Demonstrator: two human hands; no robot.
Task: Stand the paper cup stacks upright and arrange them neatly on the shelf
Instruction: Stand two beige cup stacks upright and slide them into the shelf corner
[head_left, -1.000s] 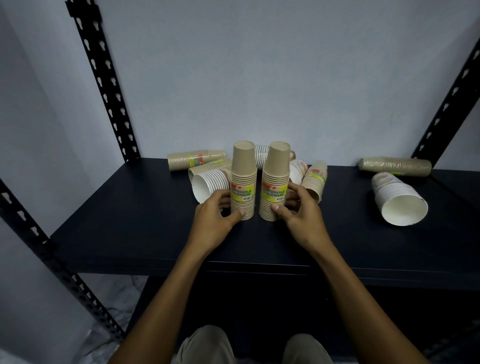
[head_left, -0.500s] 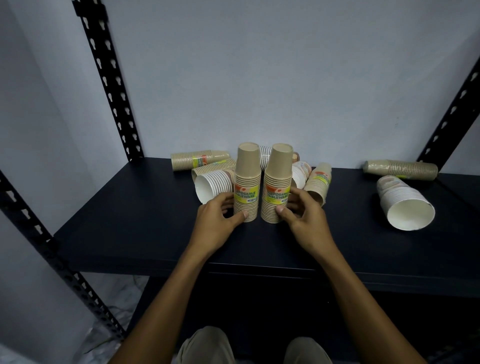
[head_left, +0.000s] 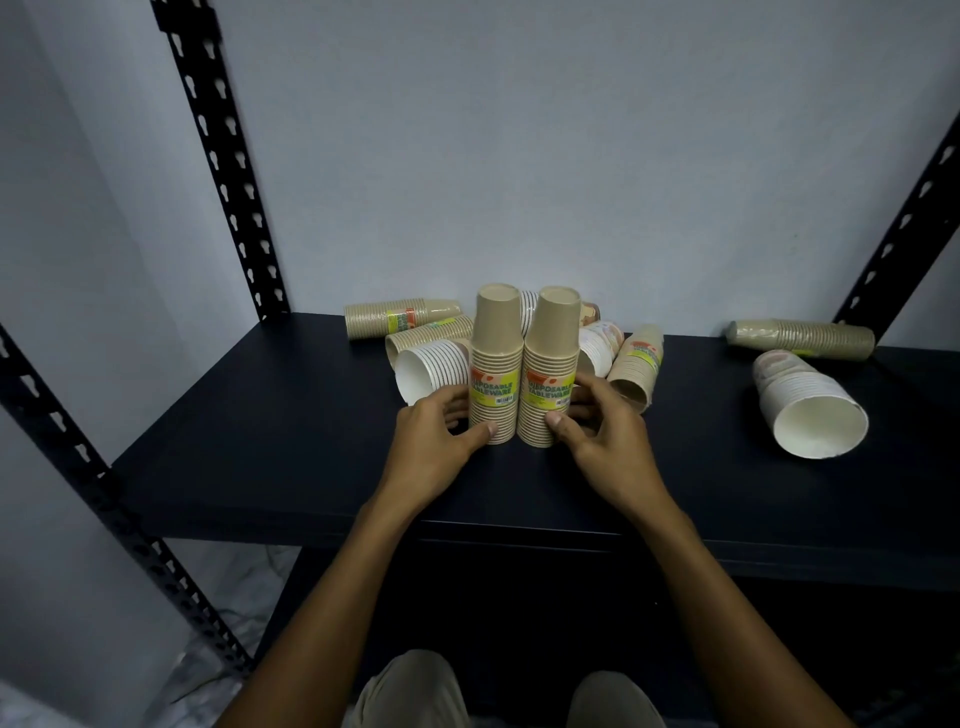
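Two brown paper cup stacks stand upright side by side, mouths down, at the middle of the dark shelf (head_left: 260, 415). My left hand (head_left: 434, 441) grips the left stack (head_left: 496, 364) near its base. My right hand (head_left: 602, 431) grips the right stack (head_left: 553, 364) the same way. Behind them several stacks lie on their sides: a brown one (head_left: 400, 318) at the back left, a white one (head_left: 431, 369) by my left hand, and a brown labelled one (head_left: 636, 366) leaning to the right.
At the far right a brown stack (head_left: 802, 338) and a white stack (head_left: 805, 402) lie on their sides. Black perforated uprights (head_left: 223, 156) frame the shelf, with a grey wall behind. The shelf's left part and front strip are bare.
Both hands have stayed on the two upright stacks. The stacks have kept their place; the view has shifted slightly.
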